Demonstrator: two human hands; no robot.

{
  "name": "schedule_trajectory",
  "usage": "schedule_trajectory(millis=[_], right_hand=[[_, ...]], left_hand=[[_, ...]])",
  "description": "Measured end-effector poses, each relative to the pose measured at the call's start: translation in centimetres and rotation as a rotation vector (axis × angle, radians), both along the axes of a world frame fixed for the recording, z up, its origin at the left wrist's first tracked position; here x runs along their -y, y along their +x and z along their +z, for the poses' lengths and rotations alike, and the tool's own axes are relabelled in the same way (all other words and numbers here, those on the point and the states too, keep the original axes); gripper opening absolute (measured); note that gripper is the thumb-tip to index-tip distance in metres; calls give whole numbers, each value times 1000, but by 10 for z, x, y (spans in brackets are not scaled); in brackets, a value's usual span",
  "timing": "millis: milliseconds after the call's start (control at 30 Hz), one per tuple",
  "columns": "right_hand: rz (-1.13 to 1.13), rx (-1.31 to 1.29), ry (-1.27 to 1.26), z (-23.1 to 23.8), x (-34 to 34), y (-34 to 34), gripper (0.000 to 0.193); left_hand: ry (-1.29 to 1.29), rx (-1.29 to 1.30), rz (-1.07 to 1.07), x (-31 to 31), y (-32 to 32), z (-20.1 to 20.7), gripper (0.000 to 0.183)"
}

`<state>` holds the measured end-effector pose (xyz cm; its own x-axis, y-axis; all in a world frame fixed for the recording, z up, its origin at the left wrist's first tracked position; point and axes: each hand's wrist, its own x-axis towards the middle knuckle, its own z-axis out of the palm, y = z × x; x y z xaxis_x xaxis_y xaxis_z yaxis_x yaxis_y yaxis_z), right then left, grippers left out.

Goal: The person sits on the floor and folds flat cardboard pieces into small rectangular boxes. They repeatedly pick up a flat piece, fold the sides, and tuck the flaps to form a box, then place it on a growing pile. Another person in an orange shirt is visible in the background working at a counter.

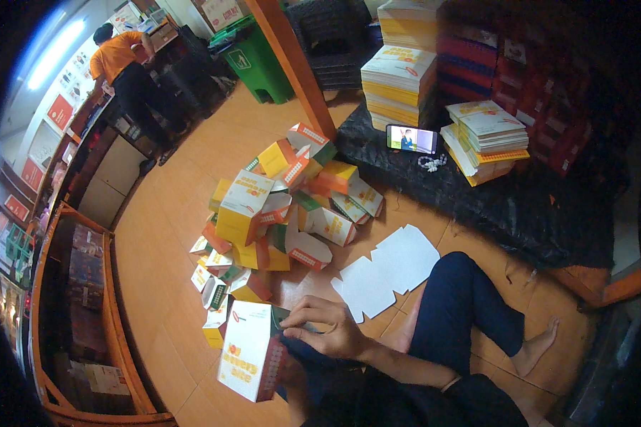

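A white, yellow and dark red carton box (243,349) is held upright but tilted in front of me. My left hand (293,381) grips it low on its right side, most of its fingers hidden behind the box. Bent over the box's top right edge, my right hand (329,324) pinches a green flap between thumb and fingers. Just right of that hand, a flat white carton blank (388,272) lies on the floor with its plain side up. Beyond the box is a loose heap of folded cartons (246,224).
Stacks of flat printed cartons (399,75) and a propped phone (412,139) stand on a black-covered platform (491,206). My bent leg (470,299) is at the right. An orange post (292,64), green bin (256,64), wooden rack (117,334) and another person (124,71) are further off.
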<state>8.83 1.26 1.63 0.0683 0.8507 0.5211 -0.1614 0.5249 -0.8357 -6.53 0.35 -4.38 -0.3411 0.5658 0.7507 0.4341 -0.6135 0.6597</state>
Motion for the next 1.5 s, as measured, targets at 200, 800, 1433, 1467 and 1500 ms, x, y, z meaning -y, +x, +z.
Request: schedule_trajectory(millis=[200,800,1433,1467,1500], right_hand=[[69,13,42,-3,-4,6,14],[35,552,-39,-27,-1,-13,48],[-167,234,15,6,-3,17,28],[-186,258,86,7,-5,19,31],[-214,276,154,7,-5,20,35]], left_hand=[[-104,101,-56,6,-1,7,36],[-381,417,-289,25,7,16,34],[-541,656,-484,13,20,28,32],[-542,661,-489,13,20,28,32],[-544,666,-494,12,21,29,32]])
